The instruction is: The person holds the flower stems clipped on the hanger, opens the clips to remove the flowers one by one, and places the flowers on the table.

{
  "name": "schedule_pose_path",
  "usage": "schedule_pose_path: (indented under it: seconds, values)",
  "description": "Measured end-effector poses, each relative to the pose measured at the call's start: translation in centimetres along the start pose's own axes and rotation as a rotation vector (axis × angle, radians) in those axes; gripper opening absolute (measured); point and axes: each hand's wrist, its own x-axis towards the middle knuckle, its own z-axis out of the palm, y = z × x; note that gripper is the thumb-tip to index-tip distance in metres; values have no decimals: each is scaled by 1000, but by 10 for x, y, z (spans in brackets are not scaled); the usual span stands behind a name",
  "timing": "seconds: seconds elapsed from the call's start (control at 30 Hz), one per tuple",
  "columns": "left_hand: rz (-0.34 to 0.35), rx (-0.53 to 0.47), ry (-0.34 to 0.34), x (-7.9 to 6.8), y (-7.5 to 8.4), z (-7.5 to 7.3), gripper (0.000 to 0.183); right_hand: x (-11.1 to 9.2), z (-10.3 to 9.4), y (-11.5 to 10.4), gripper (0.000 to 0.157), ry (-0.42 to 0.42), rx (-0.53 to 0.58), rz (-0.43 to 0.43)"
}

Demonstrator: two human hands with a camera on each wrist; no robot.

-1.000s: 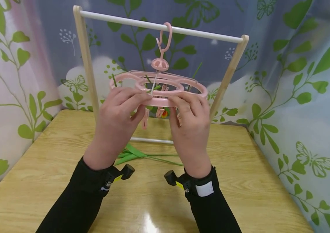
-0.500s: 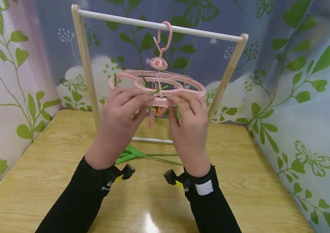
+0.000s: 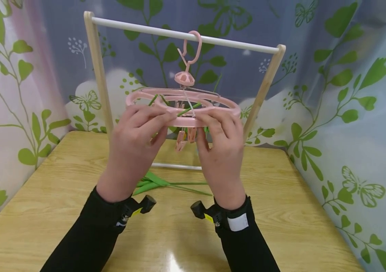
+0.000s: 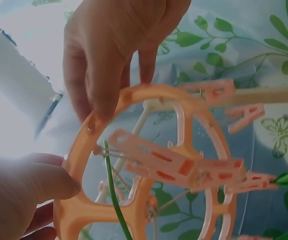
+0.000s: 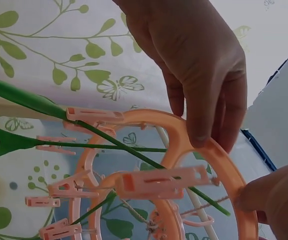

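Left hand [image 3: 135, 138] pinches the near rim of the pink clip hanger [image 3: 186, 121], thumb below, fingers over the top. Right hand [image 3: 222, 141] does likewise just beside it; both part-closed on smooth, rounded plastic. Hanger suspended above the table, between the hands: an oval frame with curved openings. Small pink clothespins [image 3: 191, 135], ridged and slotted, dangle beneath. Slender green stems [image 5: 134, 151] run through the frame, some with flat, pointed leaves; in the right wrist view two pass at clothespins. Thin pale cords [image 3: 190, 101] rise to a ribbed dome [image 3: 184, 78], topped by a looped hook [image 3: 197, 49] over a white round rod [image 3: 138, 28]. Pale wooden posts [image 3: 99, 71] carry the rod. Below, strap-like green leaves [image 3: 153, 180] with thin stalks lie on the glossy, wood-grained table [image 3: 281, 226]. Folded fabric [image 3: 356, 113] behind, printed with leaves and butterflies.
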Motion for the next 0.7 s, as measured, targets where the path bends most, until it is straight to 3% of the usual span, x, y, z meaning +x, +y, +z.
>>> schedule_pose_path:
  seconds: [0.27,0.7]
  values:
    - [17,3,-10,-2,7,3,22,-2,1,-1,17,2,16,-30]
    - [-54,-17,30,-3,-8,-2,27,0,-1,9,17,22,46,42]
